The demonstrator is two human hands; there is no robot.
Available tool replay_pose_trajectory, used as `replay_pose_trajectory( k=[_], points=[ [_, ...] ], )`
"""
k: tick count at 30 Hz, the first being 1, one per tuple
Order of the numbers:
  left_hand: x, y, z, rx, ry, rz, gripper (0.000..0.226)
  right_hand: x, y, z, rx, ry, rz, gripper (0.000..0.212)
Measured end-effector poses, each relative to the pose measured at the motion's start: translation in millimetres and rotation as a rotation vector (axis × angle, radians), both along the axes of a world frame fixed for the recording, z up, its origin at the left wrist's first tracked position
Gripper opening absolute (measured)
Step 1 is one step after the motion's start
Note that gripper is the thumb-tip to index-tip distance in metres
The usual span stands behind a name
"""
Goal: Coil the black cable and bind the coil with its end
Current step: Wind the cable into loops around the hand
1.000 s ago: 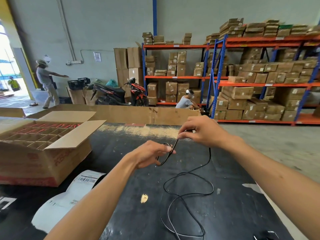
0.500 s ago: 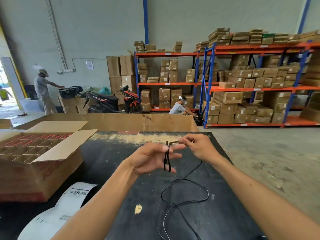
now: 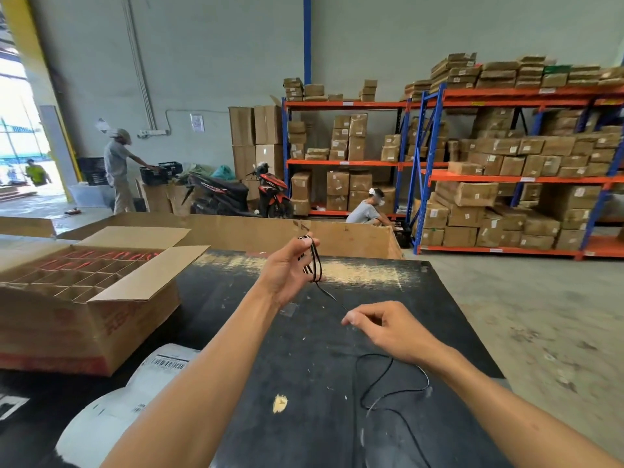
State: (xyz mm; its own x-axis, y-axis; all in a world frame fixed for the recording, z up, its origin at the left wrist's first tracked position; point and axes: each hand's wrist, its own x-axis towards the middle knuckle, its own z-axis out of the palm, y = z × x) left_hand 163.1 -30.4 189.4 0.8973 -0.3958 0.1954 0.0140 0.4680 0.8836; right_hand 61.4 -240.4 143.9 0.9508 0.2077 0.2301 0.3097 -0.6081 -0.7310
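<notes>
black cable (image 3: 393, 383): thin, limp, light | left hand (image 3: 287, 268) clasps loops | right hand (image 3: 381, 329) pinches strand; likely best gripped near coil

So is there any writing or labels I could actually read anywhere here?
Nothing reads clearly.
Red print on the open cardboard box: blurred.
Barcode label on the white mailer bag: too small.
Notice on the wall: too small.
Tags on the shelf boxes: too small.
Lettering on the motorbike: blurred.

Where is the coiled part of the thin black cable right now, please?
In the head view, the thin black cable's coil sits left of centre, looped over the raised left hand's fingers above the black tabletop, nearer than the long cardboard wall.
</notes>
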Motion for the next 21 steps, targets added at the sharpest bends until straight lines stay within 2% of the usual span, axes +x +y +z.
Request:
replay_pose_trajectory(
  k=[2,6,9,12,16,21],
  points=[
    [5.2,3.2,-4.4,0.052,-0.005,0.011,0.011,-4.8,-2.2,14.9,-0.070,-0.028,0.020,0.025],
    [2.3,4.9,-13.8,0.285,-0.043,-0.009,0.017,-9.5,-3.5,54.4,-0.152,-0.087,0.082,0.020],
    [-3.3,2.3,-23.5,0.431,-0.082,-0.080,0.029,-4.3,-6.1,88.3,-0.213,-0.169,0.085,0.016],
    [-11.5,-2.6,-30.6,0.475,-0.084,-0.169,0.040,6.1,-11.5,112.6,-0.293,-0.266,0.047,0.015],
    [-27.1,-9.6,-23.6,0.548,-0.115,-0.266,0.021,19.9,-15.0,117.8,-0.354,-0.305,-0.003,0.018],
    [-40.8,-15.2,-13.4,0.570,-0.151,-0.366,0.037,35.4,-21.5,101.3,-0.311,-0.392,-0.033,0.015]
  ],
)
